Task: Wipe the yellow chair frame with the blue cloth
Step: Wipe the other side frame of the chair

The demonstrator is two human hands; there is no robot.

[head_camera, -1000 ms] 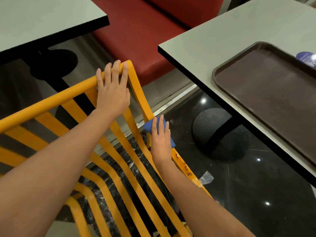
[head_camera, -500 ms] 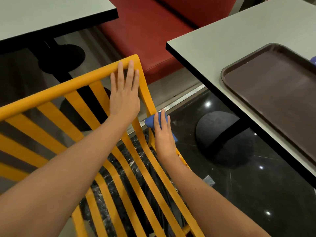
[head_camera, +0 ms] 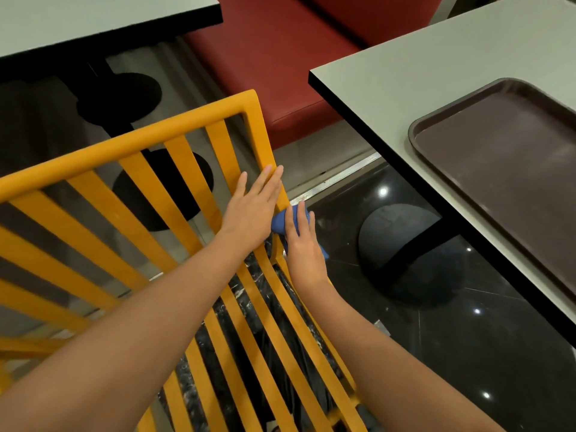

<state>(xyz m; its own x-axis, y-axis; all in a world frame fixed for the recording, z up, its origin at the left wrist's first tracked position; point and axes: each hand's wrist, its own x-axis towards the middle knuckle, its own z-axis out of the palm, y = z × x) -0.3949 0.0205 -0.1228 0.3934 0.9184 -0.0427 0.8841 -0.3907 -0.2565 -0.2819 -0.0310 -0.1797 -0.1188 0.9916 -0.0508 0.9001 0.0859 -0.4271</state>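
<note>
You are standing over a glossy black marble floor [head_camera: 452,353] in a dining area, with a red padded bench [head_camera: 280,57] ahead and a grey worktop [head_camera: 420,88] to your right that carries a dark brown plastic tray [head_camera: 505,157].

Your right hand [head_camera: 304,244] lies flat, fingers together and pointing away from you, pressing the bunched blue cloth [head_camera: 279,224] against the outer side rail of the yellow slatted plastic chair frame [head_camera: 156,135]. Most of the cloth is hidden under your palm; only a fold shows at the fingers and a corner at the heel of the hand. Your left hand [head_camera: 254,207] is spread flat and grips nothing, resting on the backrest just beside the right hand, its fingertips touching the same rail a little higher up.

That rail is what the next stroke turns on. Its long axis runs up and away from you, leaning slightly left, to the top right corner of the backrest, and back down past your right wrist toward the seat. Your right hand is the one on it with the cloth, so I judge the wipe should follow the rail lengthwise. Your left fingertips lie in the upward path and would probably need to shift first.
</note>
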